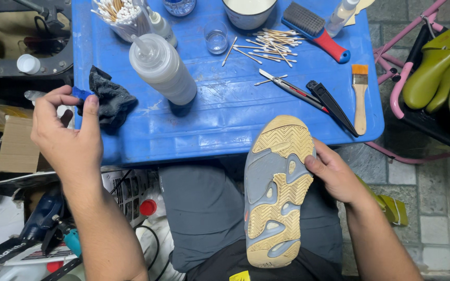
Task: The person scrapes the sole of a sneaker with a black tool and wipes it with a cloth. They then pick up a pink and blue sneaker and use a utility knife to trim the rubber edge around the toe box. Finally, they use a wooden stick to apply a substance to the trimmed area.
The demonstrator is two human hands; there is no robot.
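Your left hand (66,132) pinches the dark cloth (108,101) at the table's (225,119) left edge — the sneaker (277,192), sole up, runs lengthwise in your gripping right hand (334,174).

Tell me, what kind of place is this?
Probably a small shoe-cleaning or repair spot: a sneaker held sole-up over a blue table with a scrub brush, cotton swabs and a squeeze bottle.
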